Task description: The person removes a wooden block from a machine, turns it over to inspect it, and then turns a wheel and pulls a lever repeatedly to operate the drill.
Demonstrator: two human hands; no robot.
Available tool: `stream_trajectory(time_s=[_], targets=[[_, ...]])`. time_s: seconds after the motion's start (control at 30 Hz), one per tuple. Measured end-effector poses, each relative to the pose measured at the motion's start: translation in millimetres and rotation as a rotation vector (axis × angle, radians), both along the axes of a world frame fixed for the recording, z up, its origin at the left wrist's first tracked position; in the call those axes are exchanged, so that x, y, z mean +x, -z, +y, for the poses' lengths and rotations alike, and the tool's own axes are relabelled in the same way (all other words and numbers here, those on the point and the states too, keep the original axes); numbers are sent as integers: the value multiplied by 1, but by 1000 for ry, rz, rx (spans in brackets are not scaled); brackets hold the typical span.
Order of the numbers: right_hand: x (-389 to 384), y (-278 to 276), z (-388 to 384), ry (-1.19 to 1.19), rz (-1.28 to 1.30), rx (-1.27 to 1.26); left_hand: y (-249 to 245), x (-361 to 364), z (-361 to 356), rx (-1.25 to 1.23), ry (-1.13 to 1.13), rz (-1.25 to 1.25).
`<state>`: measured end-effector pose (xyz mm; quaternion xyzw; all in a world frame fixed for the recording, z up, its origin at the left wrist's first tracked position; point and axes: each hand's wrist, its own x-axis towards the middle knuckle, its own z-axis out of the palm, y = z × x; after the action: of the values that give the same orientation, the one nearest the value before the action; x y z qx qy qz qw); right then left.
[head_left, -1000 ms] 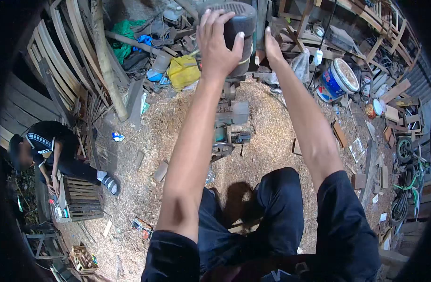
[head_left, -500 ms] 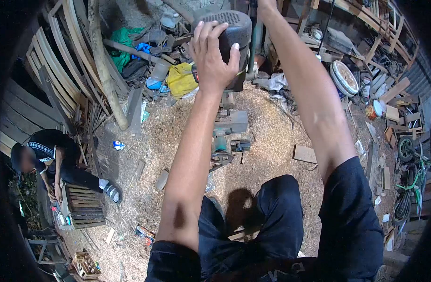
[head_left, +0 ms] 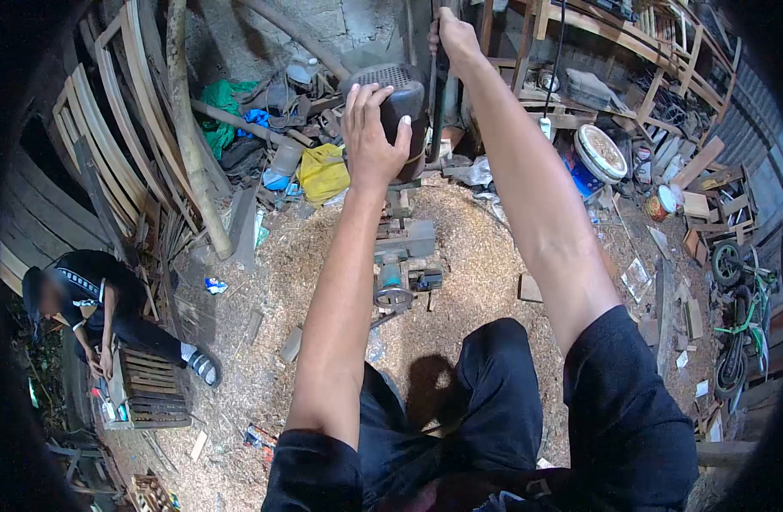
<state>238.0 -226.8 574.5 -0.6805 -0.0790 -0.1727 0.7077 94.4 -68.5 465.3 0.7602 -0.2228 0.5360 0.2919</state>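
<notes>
My left hand lies with its fingers spread on the side and top edge of a dark machine housing with a perforated top. At the upper middle, my right hand is closed round a thin upright rod just right of the housing. Below the housing stand metal machine parts and a small handwheel, over a floor strewn with wood shavings.
At the left a person sits by a slatted wooden crate. Curved wood pieces and a pole lean behind. A yellow sack, a white bucket and a green bicycle stand around.
The view has shifted, so the scene sits slightly differently in it. My right hand now shows more fully at the rod; my left hand remains on the housing.
</notes>
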Motion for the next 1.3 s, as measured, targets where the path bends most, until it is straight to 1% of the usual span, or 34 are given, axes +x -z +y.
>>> stream_trajectory(time_s=[0.1,0.13,0.23,0.27,0.37,0.4,0.5,0.57,0.63,0.67,0.77,0.97,1.03,1.17,1.27,1.3], targets=[[-22,8,-6,60,30,18,3,-7,3,16,14,57],[-34,13,-7,-63,-55,95,2,-8,3,20,18,72],[-76,16,-11,-247,-108,112,3,-12,5,35,16,141],[-83,20,-13,-261,-124,84,2,-13,5,31,25,153],[-98,29,-16,-249,-61,135,-2,-23,3,68,-20,225],[-104,31,-15,-255,-85,156,-4,-28,4,93,-26,259],[-109,39,-12,-138,-43,87,-14,-43,12,165,-42,357],[-112,49,-11,-92,-75,85,-18,-53,15,196,-40,423],[-115,54,-8,-74,-110,103,-16,-60,16,161,17,386],[-117,56,-10,-67,-113,65,-15,-63,16,146,46,369],[-139,55,-4,-16,-129,131,-16,-83,9,41,194,381],[-137,70,-7,-28,-184,115,-5,-112,2,-73,217,384],[-140,71,-5,-41,-155,157,-1,-116,2,-83,206,362],[-158,76,-6,-98,-134,192,5,-122,5,-195,219,423],[-155,91,-7,-101,-222,197,8,-125,6,-252,218,432],[-160,90,-6,-103,-215,192,10,-126,7,-264,222,423]])
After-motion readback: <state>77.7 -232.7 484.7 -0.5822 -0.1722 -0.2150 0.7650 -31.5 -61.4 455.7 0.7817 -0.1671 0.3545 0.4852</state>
